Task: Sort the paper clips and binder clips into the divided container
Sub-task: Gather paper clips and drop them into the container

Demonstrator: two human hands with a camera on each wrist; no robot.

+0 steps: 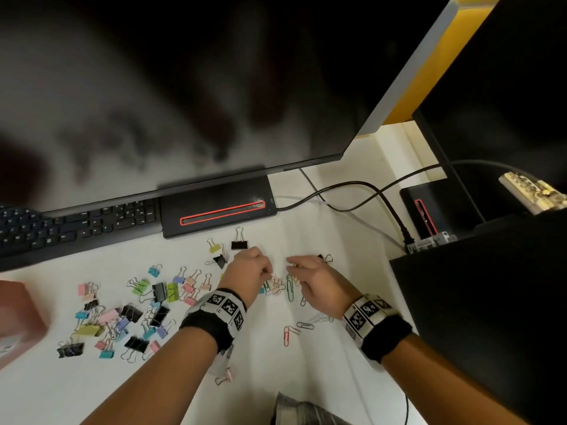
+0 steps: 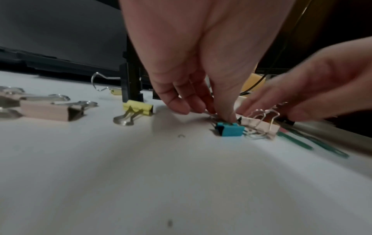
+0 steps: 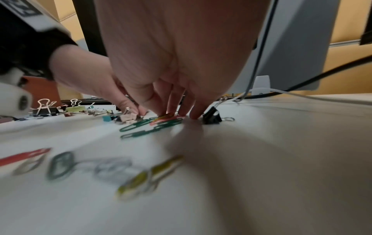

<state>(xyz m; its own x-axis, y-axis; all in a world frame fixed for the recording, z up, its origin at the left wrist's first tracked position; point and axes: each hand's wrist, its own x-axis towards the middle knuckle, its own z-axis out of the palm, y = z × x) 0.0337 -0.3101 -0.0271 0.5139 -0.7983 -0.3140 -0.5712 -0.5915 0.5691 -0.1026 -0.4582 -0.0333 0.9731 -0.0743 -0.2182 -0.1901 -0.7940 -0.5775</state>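
Observation:
Coloured binder clips lie scattered across the left of the white desk. Green paper clips lie in the middle, and more paper clips sit nearer me. My left hand reaches down with thumb and fingers pinching at the wire handle of a blue binder clip, which sits beside a pink binder clip. My right hand has curled fingertips on the green pile and pinches a red paper clip. A black binder clip sits just past its fingers. I cannot make out a divided container.
A monitor and its stand base stand at the back, with a keyboard to the left. Cables run to a black box on the right. A reddish box sits at the left edge. Crumpled plastic lies near me.

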